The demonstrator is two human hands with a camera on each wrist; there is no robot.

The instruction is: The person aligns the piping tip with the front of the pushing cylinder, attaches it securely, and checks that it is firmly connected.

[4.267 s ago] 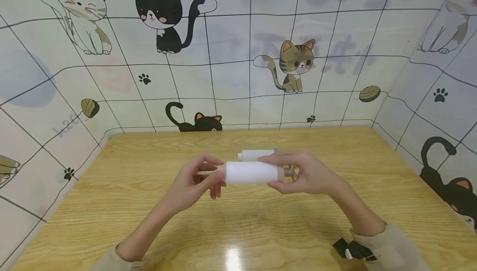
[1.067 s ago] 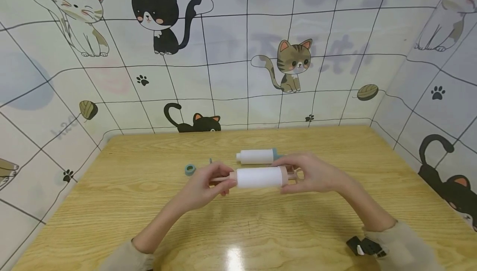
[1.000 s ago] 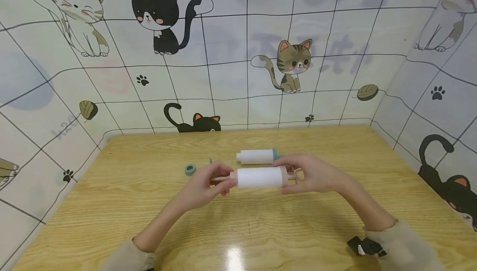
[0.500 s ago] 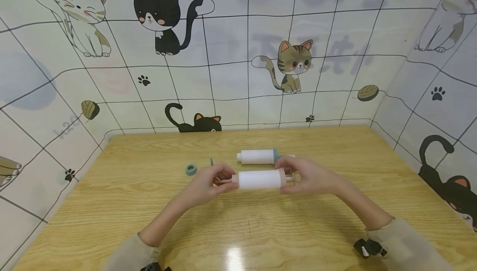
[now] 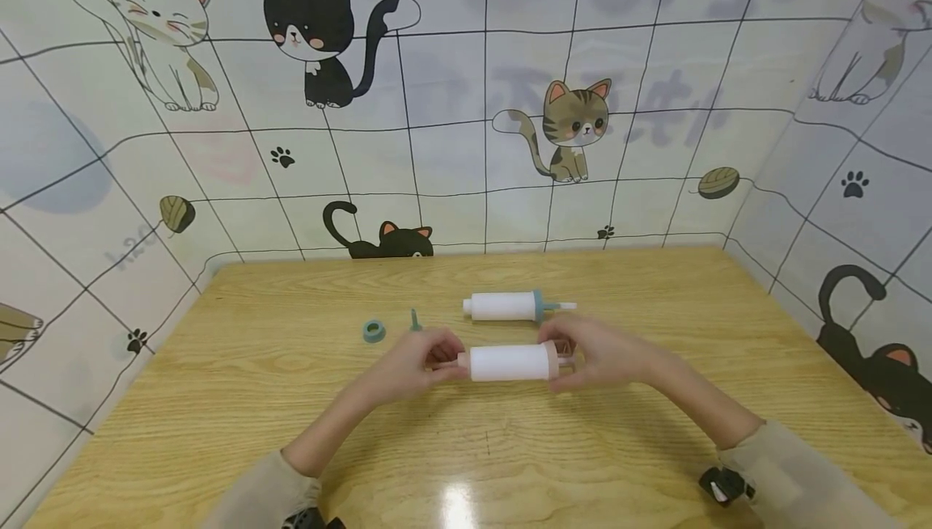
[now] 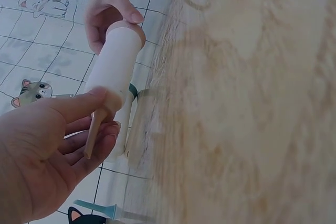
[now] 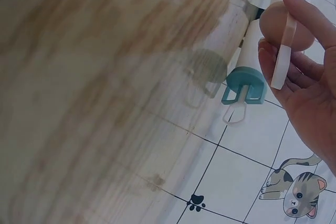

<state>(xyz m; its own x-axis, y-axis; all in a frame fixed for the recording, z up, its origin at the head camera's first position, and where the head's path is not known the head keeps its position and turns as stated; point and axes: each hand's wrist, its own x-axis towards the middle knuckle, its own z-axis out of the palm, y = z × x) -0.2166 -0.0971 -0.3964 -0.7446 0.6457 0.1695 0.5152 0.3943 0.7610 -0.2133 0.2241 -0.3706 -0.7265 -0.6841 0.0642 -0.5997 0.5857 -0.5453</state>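
Between my two hands is a white syringe-like tube point(image 5: 510, 362) with pale pink ends, lying nearly level just over the table. My left hand point(image 5: 408, 369) pinches its narrow pink collar; a slim pink nozzle point(image 6: 94, 132) sticks out past the thumb in the left wrist view. At the other end my right hand point(image 5: 607, 351) grips the wide pink cap point(image 7: 286, 24), from which a pink and white handle point(image 7: 282, 66) projects. A second white tube point(image 5: 502, 306) with a teal cap point(image 7: 245, 80) lies on the table behind.
Left of the second tube, a teal ring point(image 5: 374, 331) lies on the wooden table point(image 5: 277, 399). A small teal cone-shaped nozzle point(image 5: 414, 319) stands just behind my left hand. Cat-print sheeting point(image 5: 451, 157) closes off the back and sides.
Both hands have brought the pink-ended tube lower and nearer, and slightly right compared with the oldest frame. The teal ring, teal nozzle and more of the second tube have come into view.
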